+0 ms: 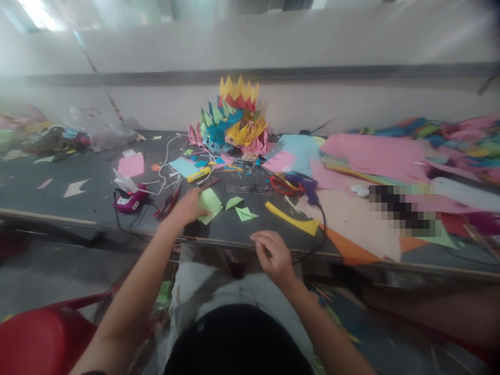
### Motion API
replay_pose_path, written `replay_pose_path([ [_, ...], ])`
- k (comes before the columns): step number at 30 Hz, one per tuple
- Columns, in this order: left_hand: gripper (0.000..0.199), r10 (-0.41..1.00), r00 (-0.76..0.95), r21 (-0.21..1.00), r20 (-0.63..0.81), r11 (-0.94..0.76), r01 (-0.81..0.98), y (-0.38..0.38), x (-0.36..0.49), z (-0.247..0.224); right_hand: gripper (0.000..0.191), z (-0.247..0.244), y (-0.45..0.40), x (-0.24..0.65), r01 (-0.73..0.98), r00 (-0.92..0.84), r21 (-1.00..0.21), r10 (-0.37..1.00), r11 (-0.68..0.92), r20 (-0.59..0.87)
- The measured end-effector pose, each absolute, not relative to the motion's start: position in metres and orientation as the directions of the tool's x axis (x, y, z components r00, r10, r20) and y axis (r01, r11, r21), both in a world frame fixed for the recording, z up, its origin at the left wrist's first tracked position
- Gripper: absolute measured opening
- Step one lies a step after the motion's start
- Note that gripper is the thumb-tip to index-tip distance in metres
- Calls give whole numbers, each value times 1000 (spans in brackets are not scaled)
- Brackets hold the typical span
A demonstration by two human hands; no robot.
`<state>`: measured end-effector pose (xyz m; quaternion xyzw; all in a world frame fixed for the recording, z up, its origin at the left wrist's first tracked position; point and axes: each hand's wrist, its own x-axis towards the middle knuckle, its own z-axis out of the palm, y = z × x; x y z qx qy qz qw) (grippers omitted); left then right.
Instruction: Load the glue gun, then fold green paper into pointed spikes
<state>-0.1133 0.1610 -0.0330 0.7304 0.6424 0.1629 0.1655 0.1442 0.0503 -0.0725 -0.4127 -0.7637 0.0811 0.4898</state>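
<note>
My left hand (188, 207) is at the dark table, its fingers closed on the near edge of a light green paper square (211, 204). Just right of that square lie two small folded green paper pieces (245, 213). Over the table's front edge hovers my right hand (273, 254), loosely curled, thumb and fingers apart with nothing visible between them. A curved yellow paper strip (292, 219) lies to its upper right. Red-handled scissors (167, 202) rest beside my left hand, partly hidden by it.
A multicoloured folded-paper model (234, 122) stands at the back. A purple glue gun (308, 185) with a black cord, a yellow cutter (199, 174) and a magenta power socket (130, 199) lie on the table. Large pink sheets (375, 153) cover the right side. A red stool (42, 338) is lower left.
</note>
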Motion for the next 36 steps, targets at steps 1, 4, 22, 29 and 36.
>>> replay_pose_path([
  [1,70,991,123,468,46,-130,874,162,-115,-36,22,-72,52,145,548,-175,-528,707,648,685],
  [4,63,981,138,493,135,-187,850,164,-119,-44,23,-73,55,147,543,-166,-524,696,656,699],
  [22,40,945,34,461,324,-189,867,162,-129,-37,20,-71,62,150,566,-155,-532,715,630,682],
  [29,57,932,337,597,133,-346,723,124,-89,6,21,-42,74,145,455,-92,-741,854,493,512],
  [36,72,872,488,766,36,-337,548,113,-38,-11,26,-27,91,146,288,-267,-937,956,200,122],
])
